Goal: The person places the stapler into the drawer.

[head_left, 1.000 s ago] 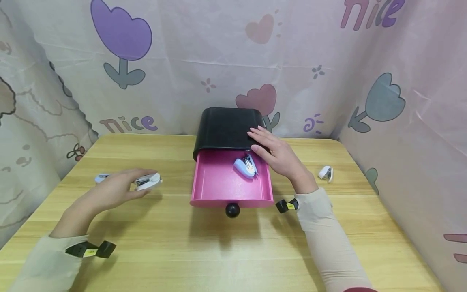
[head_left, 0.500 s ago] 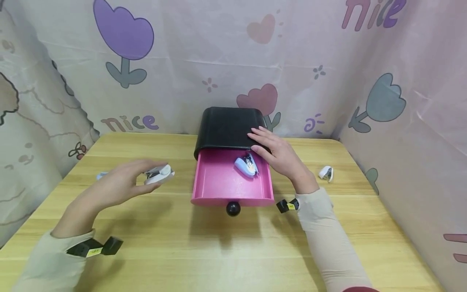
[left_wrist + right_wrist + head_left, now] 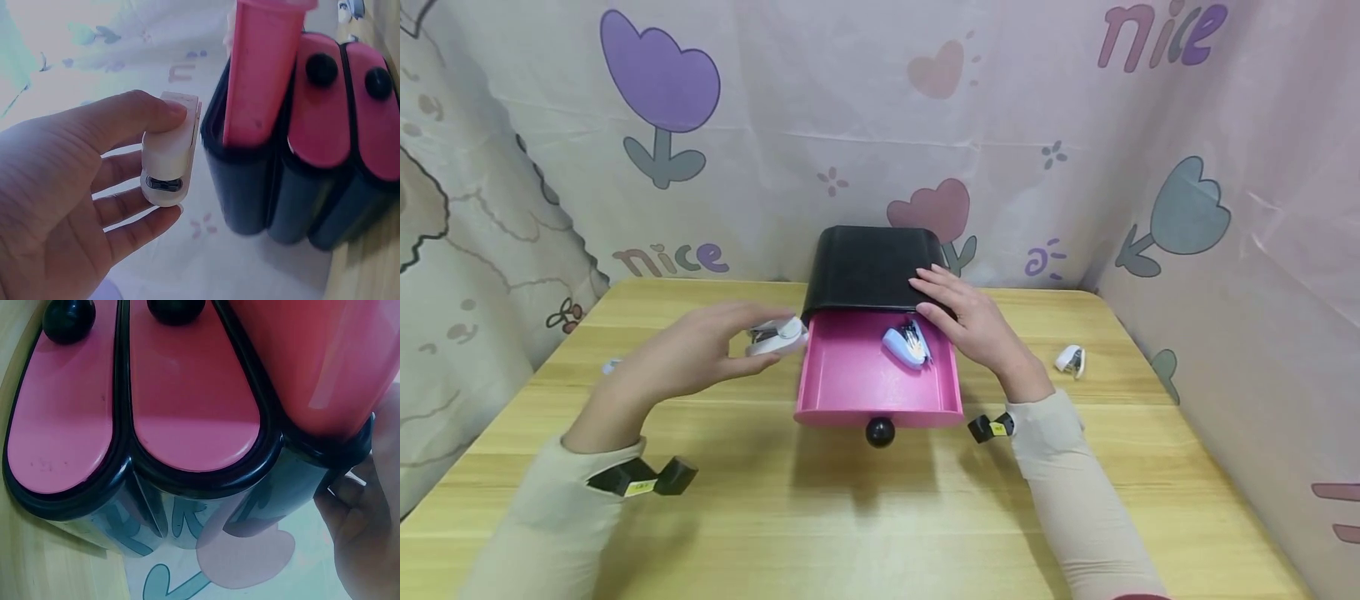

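A white stapler (image 3: 784, 340) is pinched in the left hand (image 3: 688, 350). The cabinet (image 3: 872, 262) is touched by the outstretched right hand (image 3: 973, 325).

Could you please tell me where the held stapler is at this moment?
In the head view, the white stapler is left of centre, pinched in the left hand, just left of the open pink drawer.

Small white plastic stapler (image 3: 1071, 361) near right edge of yellow wood-grain counter (image 3: 1150, 492); light-blue object (image 3: 611, 366), mostly hidden, near left. Tulip-printed pale cloth curtain (image 3: 805, 75) beyond back edge.
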`<action>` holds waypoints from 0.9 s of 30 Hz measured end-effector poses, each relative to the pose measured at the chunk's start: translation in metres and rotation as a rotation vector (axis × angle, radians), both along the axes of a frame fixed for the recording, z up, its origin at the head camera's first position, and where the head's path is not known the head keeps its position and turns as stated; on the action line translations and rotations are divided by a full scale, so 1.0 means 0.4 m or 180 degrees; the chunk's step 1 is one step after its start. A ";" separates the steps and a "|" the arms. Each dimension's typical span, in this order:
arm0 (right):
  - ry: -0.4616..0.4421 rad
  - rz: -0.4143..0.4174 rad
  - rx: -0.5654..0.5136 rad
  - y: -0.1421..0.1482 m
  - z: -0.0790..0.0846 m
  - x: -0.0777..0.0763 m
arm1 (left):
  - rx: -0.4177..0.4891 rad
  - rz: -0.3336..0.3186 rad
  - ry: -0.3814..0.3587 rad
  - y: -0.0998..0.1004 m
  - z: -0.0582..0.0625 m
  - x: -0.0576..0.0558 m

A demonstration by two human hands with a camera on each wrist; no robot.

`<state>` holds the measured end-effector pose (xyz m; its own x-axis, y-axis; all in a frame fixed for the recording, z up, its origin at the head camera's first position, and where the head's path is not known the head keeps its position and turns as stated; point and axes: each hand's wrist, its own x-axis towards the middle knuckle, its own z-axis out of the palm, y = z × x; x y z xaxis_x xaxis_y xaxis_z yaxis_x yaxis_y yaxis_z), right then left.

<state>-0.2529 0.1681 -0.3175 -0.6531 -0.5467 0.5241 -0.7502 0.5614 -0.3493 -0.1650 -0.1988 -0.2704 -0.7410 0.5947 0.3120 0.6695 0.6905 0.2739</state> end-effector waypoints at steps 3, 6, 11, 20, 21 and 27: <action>-0.0018 0.0002 -0.0003 -0.001 -0.001 0.000 | -0.0081 -0.0067 -0.0044 0.036 0.014 -0.011; -0.0024 -0.0003 0.0005 -0.002 -0.001 0.001 | -0.0166 -0.0188 -0.0025 0.069 0.022 -0.023; -0.0027 -0.0009 -0.0002 -0.003 0.003 0.004 | -0.0251 -0.0359 0.0017 0.113 0.028 -0.036; -0.0121 -0.0064 0.0013 0.000 0.001 0.005 | -0.0341 -0.0503 -0.0040 0.183 0.019 -0.073; -0.0125 -0.0069 0.0016 0.001 0.001 0.004 | -0.0361 -0.0500 -0.0067 0.189 0.019 -0.075; -0.0145 -0.0059 0.0019 0.001 0.000 0.005 | -0.0594 -0.0496 -0.0137 0.221 0.007 -0.083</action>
